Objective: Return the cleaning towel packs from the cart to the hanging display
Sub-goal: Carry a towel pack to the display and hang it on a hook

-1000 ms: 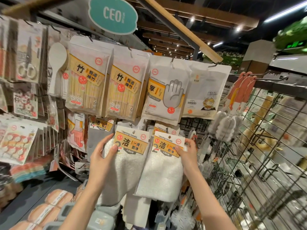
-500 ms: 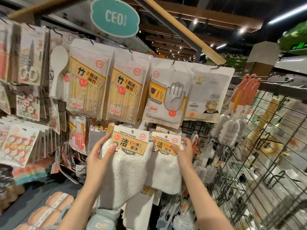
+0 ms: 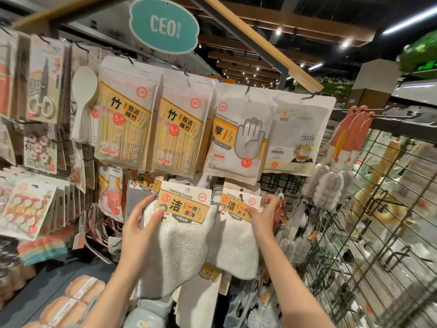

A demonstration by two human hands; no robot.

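On the left, the left hand [image 3: 139,230] grips the left towel pack [image 3: 179,235] by its side edge, thumb on the front of the orange card and fingers curled behind the top corner. This pack has risen a little since a moment ago and has slid toward the middle, so it now covers part of the pack beside it. It sits just under the two bamboo stick bags [image 3: 151,124]. The round hole at the top of its card shows, but no hook is seen through it, so it is probably not hung yet.

Next to it, the right towel pack [image 3: 236,237] has gone back toward the rack and looks smaller now. The right hand [image 3: 262,214] pinches the card's right corner with thumb and fingers. This pack seems close to its peg, below the disposable gloves bag [image 3: 238,138]. Whether it is on the hook cannot be told.

Both packs hang the long way up and down, card on top, white cloth drooping below. The left one leans a bit, its printed front facing the person.

Far right stands the wire rack [image 3: 378,221].
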